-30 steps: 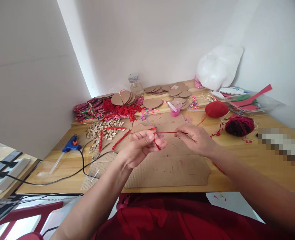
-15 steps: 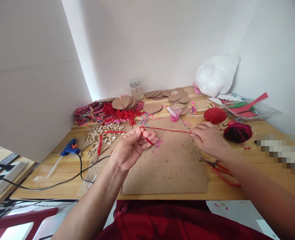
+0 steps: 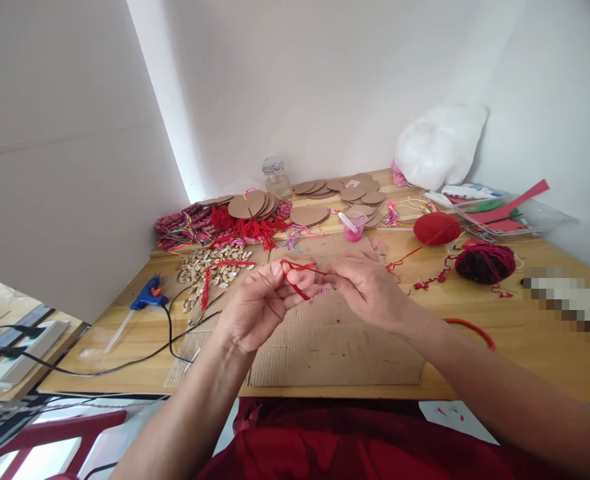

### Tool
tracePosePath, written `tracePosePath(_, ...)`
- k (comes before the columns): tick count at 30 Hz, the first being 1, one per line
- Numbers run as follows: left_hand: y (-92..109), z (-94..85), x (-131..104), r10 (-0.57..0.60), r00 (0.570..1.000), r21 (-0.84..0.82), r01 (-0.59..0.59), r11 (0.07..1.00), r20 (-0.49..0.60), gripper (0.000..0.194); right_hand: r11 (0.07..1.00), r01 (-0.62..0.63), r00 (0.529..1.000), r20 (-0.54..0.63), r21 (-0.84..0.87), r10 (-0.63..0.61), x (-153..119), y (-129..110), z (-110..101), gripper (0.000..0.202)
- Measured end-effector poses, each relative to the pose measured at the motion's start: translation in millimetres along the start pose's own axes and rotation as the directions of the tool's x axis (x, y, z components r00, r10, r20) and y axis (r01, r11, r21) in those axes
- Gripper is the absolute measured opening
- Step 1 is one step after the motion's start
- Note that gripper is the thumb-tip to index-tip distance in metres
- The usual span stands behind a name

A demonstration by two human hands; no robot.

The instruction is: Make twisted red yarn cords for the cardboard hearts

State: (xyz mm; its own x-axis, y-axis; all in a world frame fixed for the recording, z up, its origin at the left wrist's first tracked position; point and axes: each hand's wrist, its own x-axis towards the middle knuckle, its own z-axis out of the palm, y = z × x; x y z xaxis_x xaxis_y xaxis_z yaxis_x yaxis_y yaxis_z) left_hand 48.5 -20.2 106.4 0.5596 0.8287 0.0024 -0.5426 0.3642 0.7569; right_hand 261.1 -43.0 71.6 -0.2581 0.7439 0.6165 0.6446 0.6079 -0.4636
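Note:
Red yarn runs in strands across the fingers of my left hand, palm turned up, with thumb and index finger pinched on it. Close by on the right, my right hand has its fingers closed on the same yarn, a short stretch of it showing between the two hands. Both hands hover over a flat cardboard sheet. A red yarn ball lies beyond my right hand. Red scissor handles show partly behind my right forearm.
A blue glue gun with its black cord lies left, beside a pile of nutshells. Cardboard discs, a pink cup, a dark pink yarn ball and a clear plastic tray stand farther back.
My right hand has moved left, close to my left hand, shortening the stretch of yarn between them. My left hand stays pinched on the yarn. The view has shifted slightly.

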Motion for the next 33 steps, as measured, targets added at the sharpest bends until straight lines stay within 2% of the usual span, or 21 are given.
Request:
tracePosePath(4,1,0.5,6,0.044,0.996,-0.075,-0.051,0.996,-0.082,0.023,0.992,-0.057,0.998,0.013,-0.112,0.059,-26,33,-1,0.023)
tracePosePath(7,-2,4.2,14,0.03,0.99,-0.122,-0.047,0.991,-0.139,0.029,0.979,-0.044,0.997,0.047,-0.198,0.055,-39,49,-6,0.021)
tracePosePath(11,-6,6.7,16,0.01,0.994,-0.092,-0.02,0.996,-0.107,0.025,0.932,-0.061,0.987,0.118,-0.358,0.109,-45,60,-19,0.021)
tracePosePath(13,-9,6.7,14,-0.014,0.998,-0.072,0.01,0.997,-0.055,0.02,0.918,-0.089,0.984,0.107,-0.387,0.14,-42,56,-24,0.018)
tracePosePath(14,-11,6.8,13,-0.028,0.999,-0.071,0.025,0.997,-0.033,0.018,0.928,-0.096,0.985,0.099,-0.36,0.14,-38,50,-25,0.026)
tracePosePath(16,-14,8.2,11,-0.056,0.998,-0.068,0.056,0.996,-0.004,0.015,0.973,-0.085,0.99,0.097,-0.213,0.107,-27,33,-22,0.047)
tracePosePath(17,-15,9.4,9,-0.071,0.997,-0.063,0.071,0.995,0.001,0.015,0.993,-0.067,0.991,0.111,-0.102,0.079,-22,23,-19,0.05)
tracePosePath(20,-18,13.8,6,-0.115,0.993,-0.051,0.114,0.992,0.001,0.015,0.982,0.008,0.995,0.092,0.187,-0.026,-7,0,-7,0.04)
tracePosePath(22,-19,15.9,4,-0.127,0.992,-0.063,0.127,0.99,-0.002,0.015,0.96,0.009,0.999,0.031,0.278,-0.018,-5,-5,2,0.024)
tracePosePath(25,-20,17.1,5,-0.096,0.995,-0.104,0.093,0.99,-0.023,0.017,0.96,-0.052,0.999,0.015,0.274,0.05,-13,0,11,0.02)
tracePosePath(29,-23,18.0,16,-0.025,0.994,-0.133,0.011,0.991,-0.104,0.019,0.985,-0.112,0.992,0.078,0.134,0.102,-31,8,14,0.021)
tracePosePath(33,-30,18.2,31,0.039,0.986,-0.085,-0.053,0.995,-0.163,0.011,0.992,-0.125,0.986,0.109,0.01,0.123,-44,9,12,0.02)
